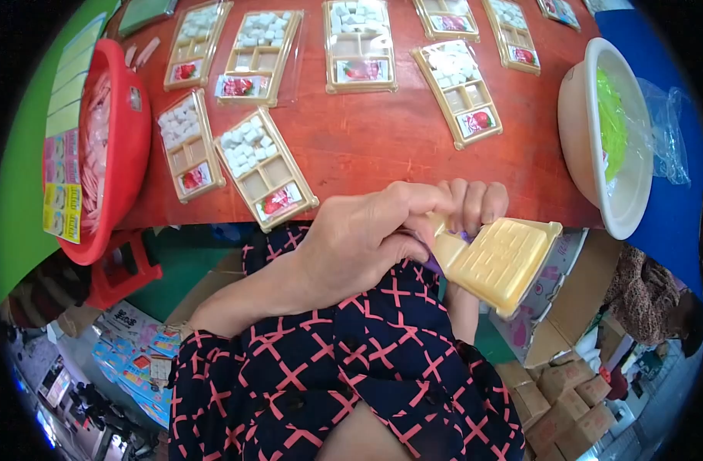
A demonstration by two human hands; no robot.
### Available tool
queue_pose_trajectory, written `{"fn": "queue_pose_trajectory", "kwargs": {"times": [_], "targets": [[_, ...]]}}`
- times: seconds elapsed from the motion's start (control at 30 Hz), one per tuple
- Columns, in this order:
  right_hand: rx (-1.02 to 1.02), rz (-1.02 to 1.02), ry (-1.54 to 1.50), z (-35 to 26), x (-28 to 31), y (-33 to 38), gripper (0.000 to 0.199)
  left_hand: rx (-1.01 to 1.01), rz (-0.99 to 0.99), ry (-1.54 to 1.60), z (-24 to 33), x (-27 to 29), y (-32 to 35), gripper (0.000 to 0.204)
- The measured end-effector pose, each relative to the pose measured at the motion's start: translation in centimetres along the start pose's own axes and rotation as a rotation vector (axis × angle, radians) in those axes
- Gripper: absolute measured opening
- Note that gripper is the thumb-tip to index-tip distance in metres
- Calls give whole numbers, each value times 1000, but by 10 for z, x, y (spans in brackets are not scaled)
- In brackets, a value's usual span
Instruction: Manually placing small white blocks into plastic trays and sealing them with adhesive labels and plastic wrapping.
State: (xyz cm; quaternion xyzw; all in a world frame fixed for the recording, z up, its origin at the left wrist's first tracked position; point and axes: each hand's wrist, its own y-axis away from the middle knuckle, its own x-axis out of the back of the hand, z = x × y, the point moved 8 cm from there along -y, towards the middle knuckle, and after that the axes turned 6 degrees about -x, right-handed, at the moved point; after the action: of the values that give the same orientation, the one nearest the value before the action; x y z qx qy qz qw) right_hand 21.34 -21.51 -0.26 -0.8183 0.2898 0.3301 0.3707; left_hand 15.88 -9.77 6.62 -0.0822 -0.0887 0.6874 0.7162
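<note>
The work in hand is on a golden tray (pixel 507 261) held in front of the body, just past the near edge of the red tabletop (pixel 351 138), with its ridged underside facing up. The right hand (pixel 476 206) holds it, fingers curled over its far edge; the left hand (pixel 359 234) is closed narrow, thumb and fingers pinched at the tray's left end beside a purple strip (pixel 446 257), though exactly what they grip cannot be made out. This tray looks midway through handling, and its contents are hidden. On the tabletop, eight other trays, such as the near one (pixel 265 170) and the one on the right (pixel 459 96), appear further along: white cubes sit in their large sections, and strawberry-pictured pieces show at their near ends. Clear film is visible around at least some. Their small middle sections show no cubes, so whether anything more belongs there is uncertain. Supplies seem far from used up: pinkish pieces (pixel 96 146) fill the red basin (pixel 129 146), and bright green material (pixel 610 123) lies in the white basin (pixel 578 115).
</note>
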Motion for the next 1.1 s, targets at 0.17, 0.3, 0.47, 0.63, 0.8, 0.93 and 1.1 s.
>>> {"fn": "queue_pose_trajectory", "kwargs": {"times": [0.17,0.3,0.47,0.63,0.8,0.93,1.1], "targets": [[-53,-193,-179,23,-17,-8,14,159,-88,194,-32,-10,0,30],[-56,-132,-142,21,-8,-6,13,26,20,33,-28,-4,-6,26],[15,75,45,11,-10,-12,12,-239,-45,-301,-10,-5,-2,25],[-29,424,200,13,16,-9,6,-264,-9,-332,-9,-4,-2,54],[-246,592,738,21,2,3,24,108,213,-77,-69,14,14,21],[-299,638,836,25,-7,-3,40,273,273,50,-78,19,8,25],[-203,628,1368,-18,23,-48,38,341,323,429,-87,28,5,53]]}}
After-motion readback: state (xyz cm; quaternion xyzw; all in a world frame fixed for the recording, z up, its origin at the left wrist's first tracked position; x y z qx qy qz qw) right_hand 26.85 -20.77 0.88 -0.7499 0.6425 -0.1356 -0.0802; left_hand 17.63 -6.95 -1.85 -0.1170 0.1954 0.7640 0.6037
